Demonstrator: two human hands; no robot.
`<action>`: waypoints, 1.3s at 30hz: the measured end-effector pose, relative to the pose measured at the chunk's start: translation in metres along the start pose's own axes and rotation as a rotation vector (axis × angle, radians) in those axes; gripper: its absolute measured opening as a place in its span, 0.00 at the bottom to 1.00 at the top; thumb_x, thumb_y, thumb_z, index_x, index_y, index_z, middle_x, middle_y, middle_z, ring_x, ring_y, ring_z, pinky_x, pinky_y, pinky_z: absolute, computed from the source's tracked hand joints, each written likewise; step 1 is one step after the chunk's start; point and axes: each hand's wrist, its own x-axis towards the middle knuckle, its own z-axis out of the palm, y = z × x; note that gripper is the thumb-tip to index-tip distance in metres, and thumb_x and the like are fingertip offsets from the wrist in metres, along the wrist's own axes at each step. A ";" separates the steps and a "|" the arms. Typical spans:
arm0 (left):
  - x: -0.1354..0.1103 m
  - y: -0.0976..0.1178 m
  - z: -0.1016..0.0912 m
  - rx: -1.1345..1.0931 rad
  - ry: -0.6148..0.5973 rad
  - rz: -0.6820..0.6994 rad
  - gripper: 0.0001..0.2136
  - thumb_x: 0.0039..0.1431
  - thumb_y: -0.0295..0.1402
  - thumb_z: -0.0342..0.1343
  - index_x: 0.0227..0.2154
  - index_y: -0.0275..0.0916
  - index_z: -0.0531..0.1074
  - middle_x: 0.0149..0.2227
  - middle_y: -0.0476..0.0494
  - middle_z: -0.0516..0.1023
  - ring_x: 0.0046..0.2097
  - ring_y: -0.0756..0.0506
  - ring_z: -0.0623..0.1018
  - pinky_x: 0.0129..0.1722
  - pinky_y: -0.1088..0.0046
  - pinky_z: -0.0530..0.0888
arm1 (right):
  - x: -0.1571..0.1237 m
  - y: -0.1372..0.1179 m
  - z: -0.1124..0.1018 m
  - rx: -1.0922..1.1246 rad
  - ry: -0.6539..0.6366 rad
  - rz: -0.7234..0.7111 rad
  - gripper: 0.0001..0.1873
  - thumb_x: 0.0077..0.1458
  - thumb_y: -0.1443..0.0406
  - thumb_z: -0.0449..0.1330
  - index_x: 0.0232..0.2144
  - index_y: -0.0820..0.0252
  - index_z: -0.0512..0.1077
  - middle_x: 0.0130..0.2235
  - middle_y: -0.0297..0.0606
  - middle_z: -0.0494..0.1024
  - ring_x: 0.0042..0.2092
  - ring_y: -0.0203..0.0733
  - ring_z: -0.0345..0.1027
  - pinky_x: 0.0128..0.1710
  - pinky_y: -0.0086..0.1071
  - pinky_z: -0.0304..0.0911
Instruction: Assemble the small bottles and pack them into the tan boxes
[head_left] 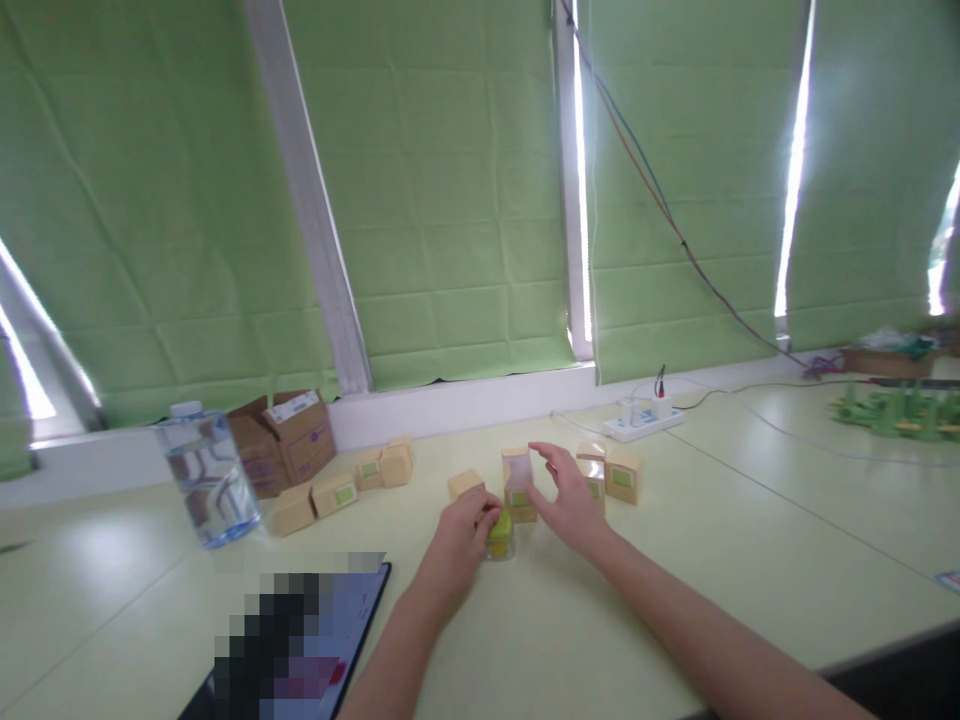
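My left hand is closed around a small clear jar with a yellow-green lid that stands on the pale table. My right hand hovers just to the right of it, fingers spread and holding nothing, its fingertips near an upright tan carton with a green label. Another small tan box lies just behind my left hand. Two more tan boxes stand to the right of my right hand.
Several tan boxes lie at the back left, beside brown cardboard cartons and a clear water bottle. A tablet lies at the near left edge. A white power strip with cables sits by the wall; green parts lie far right.
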 end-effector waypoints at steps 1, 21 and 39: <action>0.000 0.000 0.000 -0.005 -0.003 -0.004 0.09 0.62 0.32 0.48 0.31 0.39 0.72 0.33 0.45 0.76 0.37 0.45 0.74 0.38 0.71 0.67 | 0.001 -0.006 -0.003 0.010 0.010 -0.036 0.22 0.55 0.66 0.57 0.53 0.55 0.65 0.54 0.44 0.69 0.56 0.46 0.63 0.54 0.41 0.64; 0.002 0.007 0.001 -0.015 0.084 -0.030 0.10 0.62 0.33 0.48 0.28 0.39 0.70 0.27 0.49 0.75 0.31 0.48 0.73 0.33 0.74 0.66 | -0.013 -0.018 -0.001 -0.175 -0.682 0.197 0.23 0.50 0.47 0.63 0.36 0.60 0.70 0.27 0.31 0.72 0.27 0.34 0.63 0.25 0.26 0.52; 0.005 -0.008 -0.003 -0.281 0.216 -0.180 0.13 0.61 0.44 0.51 0.32 0.39 0.71 0.29 0.49 0.75 0.30 0.49 0.75 0.30 0.76 0.70 | -0.009 -0.003 -0.006 -0.297 -0.520 0.164 0.20 0.43 0.56 0.69 0.38 0.58 0.74 0.36 0.39 0.79 0.37 0.45 0.72 0.35 0.32 0.60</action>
